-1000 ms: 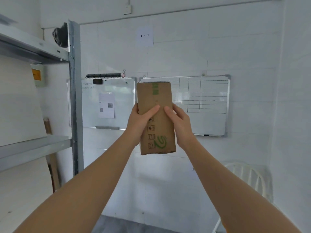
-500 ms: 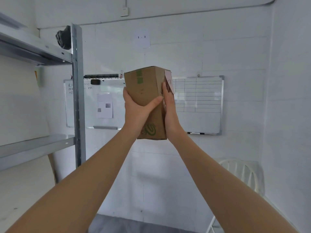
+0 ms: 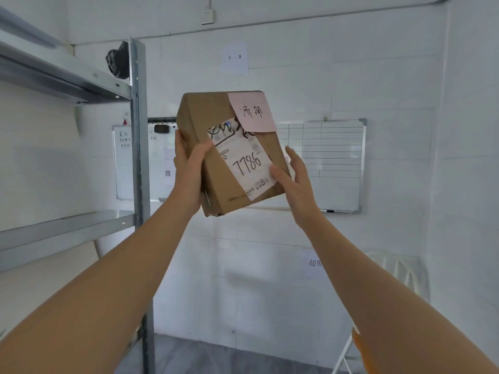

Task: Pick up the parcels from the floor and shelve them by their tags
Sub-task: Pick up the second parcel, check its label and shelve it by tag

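A brown cardboard parcel (image 3: pixel 213 168) is held up at chest height in front of the wall, tilted, its labelled face toward me. A white shipping label with "7786" handwritten on it (image 3: pixel 247 164) and a pink paper tag with handwriting (image 3: pixel 252 112) are stuck on that face. My left hand (image 3: pixel 189 168) grips the parcel's left side, thumb on the front. My right hand (image 3: pixel 295 179) supports the lower right edge, thumb on the label. The metal shelf rack (image 3: pixel 139 163) stands to the left of the parcel.
The rack's upper shelf (image 3: pixel 62 74) and lower shelf (image 3: pixel 62 230) run along the left. A whiteboard (image 3: pixel 337 163) hangs on the wall behind the parcel, below a paper sign reading "1 - 3" (image 3: pixel 234 58). A white chair (image 3: pixel 397 271) stands at the lower right corner.
The parcel has been turned in my hands so its labelled face with the pink tag now faces me. My right hand shifted from the side to the lower right edge.
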